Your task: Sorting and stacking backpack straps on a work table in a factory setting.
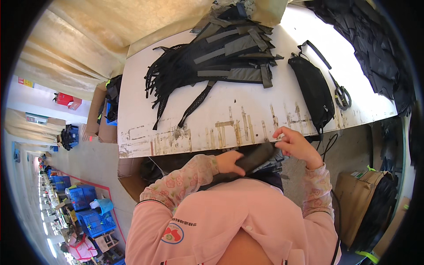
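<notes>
Here, both hands' fingers (282, 134) pinching a dark fabric piece (258, 157) beside the white table (145, 110).

Your left hand (228, 161) covers the near end of the dark fabric piece (257, 157) you hold, and your right hand (297, 144) hides its far end, so its full shape cannot be told. More dark pieces (274, 165) beneath it sit half out of sight below the white table (247, 119) edge. The black fabric pile (375, 48) at upper right runs off into the dark lens rim. The stack of grey strips (234, 48) is cut by the top edge. Far down the aisle at lower left, blue crates (90, 216) and a seated person (81, 247) are too small and bent to make out.
</notes>
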`<state>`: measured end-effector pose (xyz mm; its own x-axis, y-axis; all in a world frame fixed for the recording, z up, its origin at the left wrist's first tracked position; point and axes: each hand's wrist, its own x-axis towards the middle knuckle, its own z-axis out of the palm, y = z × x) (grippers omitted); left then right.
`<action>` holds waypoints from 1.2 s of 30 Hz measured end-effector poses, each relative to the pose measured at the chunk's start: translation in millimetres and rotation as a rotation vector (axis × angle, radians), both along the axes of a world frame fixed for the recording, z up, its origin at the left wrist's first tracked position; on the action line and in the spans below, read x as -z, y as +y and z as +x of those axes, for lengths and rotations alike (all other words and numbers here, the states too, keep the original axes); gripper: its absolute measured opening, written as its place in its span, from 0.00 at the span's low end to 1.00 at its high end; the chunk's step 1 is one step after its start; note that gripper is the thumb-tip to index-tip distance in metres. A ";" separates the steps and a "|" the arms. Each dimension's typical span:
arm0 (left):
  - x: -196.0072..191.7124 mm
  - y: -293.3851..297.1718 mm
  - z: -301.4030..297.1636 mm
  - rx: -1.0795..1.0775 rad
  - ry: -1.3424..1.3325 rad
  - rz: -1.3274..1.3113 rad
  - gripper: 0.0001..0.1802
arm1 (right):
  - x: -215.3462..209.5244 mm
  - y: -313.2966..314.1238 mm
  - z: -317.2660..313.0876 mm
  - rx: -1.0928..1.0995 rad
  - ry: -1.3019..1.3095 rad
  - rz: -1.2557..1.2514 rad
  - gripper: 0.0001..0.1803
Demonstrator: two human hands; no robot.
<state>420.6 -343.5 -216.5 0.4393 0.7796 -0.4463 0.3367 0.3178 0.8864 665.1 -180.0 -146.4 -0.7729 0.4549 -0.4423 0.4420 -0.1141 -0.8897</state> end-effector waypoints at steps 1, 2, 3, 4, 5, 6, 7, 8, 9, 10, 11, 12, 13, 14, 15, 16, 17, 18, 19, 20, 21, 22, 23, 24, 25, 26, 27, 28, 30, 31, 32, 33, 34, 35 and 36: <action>1.9 -0.6 2.7 0.126 0.219 0.061 0.33 | 5.7 9.3 2.9 -0.007 -0.001 0.008 0.08; 3.3 -3.9 5.7 0.247 0.446 0.125 0.35 | 15.5 21.7 6.1 0.117 -0.055 0.316 0.09; 31.2 -13.6 6.4 0.179 0.418 0.252 0.35 | 24.0 33.4 2.7 0.240 -0.103 0.625 0.11; 23.6 -4.9 13.1 0.179 0.422 0.262 0.35 | 29.7 46.3 -6.4 0.244 -0.099 0.635 0.11; 6.4 3.7 21.7 0.218 0.487 0.174 0.33 | 33.9 63.0 -21.7 0.317 -0.050 0.622 0.13; -3.2 11.2 27.2 0.251 0.552 0.086 0.32 | 37.8 79.2 -39.1 0.385 0.003 0.609 0.15; 8.2 7.1 27.6 0.230 0.562 0.161 0.31 | 41.6 91.7 -65.3 0.361 0.029 0.620 0.15; 6.0 7.1 30.5 0.203 0.575 0.166 0.31 | 47.3 102.0 -91.1 0.497 -0.016 0.752 0.18; 1.1 8.4 32.1 0.207 0.559 0.158 0.30 | 53.7 109.3 -114.4 0.634 -0.054 0.883 0.20; -3.0 6.4 31.0 0.195 0.548 0.146 0.30 | 61.7 114.9 -130.9 0.599 -0.015 0.892 0.20; 2.0 -0.5 26.7 0.136 0.445 0.233 0.29 | 74.1 122.6 -138.7 0.584 -0.044 0.859 0.23; 6.7 -4.5 21.9 0.078 0.349 0.328 0.27 | 91.2 135.3 -142.7 0.568 -0.071 0.830 0.27; 3.7 1.8 18.9 0.066 0.226 0.388 0.25 | 123.5 152.9 -129.6 0.569 0.095 0.986 0.30; -8.1 11.5 11.3 0.054 0.210 0.464 0.23 | 122.3 140.9 -131.4 0.622 0.485 0.425 0.30; -15.1 10.1 4.6 -0.160 0.212 0.620 0.23 | 97.2 117.1 -130.1 0.564 0.593 0.241 0.29; -26.4 16.9 -4.5 -0.329 0.233 0.681 0.23 | 76.8 90.4 -126.4 0.527 0.530 0.352 0.28; -32.0 34.1 -11.9 -0.445 0.329 0.749 0.23 | 63.2 73.0 -112.0 0.481 0.523 0.327 0.26; -38.7 50.1 -19.3 -0.570 0.379 0.935 0.25 | 44.2 49.6 -96.2 0.440 0.339 0.420 0.24; -57.5 61.3 -22.1 -0.579 0.379 1.127 0.27 | 44.1 32.6 -77.9 0.380 0.419 0.529 0.23; -77.9 66.9 -27.7 -0.571 0.388 1.317 0.29 | 35.4 16.1 -69.7 0.278 0.429 0.756 0.12; -84.3 77.1 -27.9 -0.435 0.407 1.290 0.29 | 71.0 23.7 -45.9 0.240 0.488 0.511 0.27; -77.6 83.9 -27.0 -0.319 0.428 1.240 0.29 | -21.6 -30.0 -55.6 0.138 0.382 0.476 0.16; -74.9 91.8 -26.5 -0.145 0.489 1.125 0.20 | -17.7 -25.1 -50.3 0.118 0.387 0.490 0.16; -75.6 93.3 -20.8 -0.151 0.489 1.123 0.20 | -9.7 -18.7 -44.3 0.108 0.388 0.496 0.16; -79.9 93.4 -13.2 -0.215 0.490 0.925 0.15 | -7.8 -15.7 -45.9 0.105 0.389 0.498 0.16; -80.7 93.7 -6.0 -0.273 0.485 0.727 0.11 | -6.2 -14.0 -46.8 0.233 0.329 0.632 0.17; -77.1 94.3 0.5 -0.359 0.500 0.833 0.10 | -4.4 -13.5 -47.4 0.363 0.263 0.765 0.18; -76.6 96.4 4.9 -0.351 0.497 0.837 0.10 | -0.7 -15.2 -50.6 0.371 0.262 0.767 0.18; -77.3 99.9 12.2 -0.538 0.465 0.778 0.12 | 8.6 -20.4 -61.6 0.393 0.278 1.024 0.27; -75.5 101.0 13.7 -0.541 0.465 0.777 0.12 | 8.7 -22.1 -66.6 0.321 0.183 1.125 0.26; -73.0 102.5 14.2 -0.574 0.431 0.750 0.12 | 11.0 -24.3 -71.2 0.318 0.183 1.125 0.26; -69.7 103.0 14.3 -0.608 0.404 0.723 0.12 | 18.8 -25.0 -75.3 0.329 0.230 1.073 0.26; -66.5 103.6 13.9 -0.606 0.405 0.722 0.12 | 24.6 -25.4 -78.2 0.344 0.270 1.021 0.25; -63.0 104.0 13.0 -0.649 0.331 0.712 0.12 | 27.7 -21.5 -77.3 0.308 0.294 1.092 0.23; -59.7 104.1 11.5 -0.693 0.256 0.702 0.12 | 31.1 -19.6 -75.4 0.308 0.296 1.091 0.23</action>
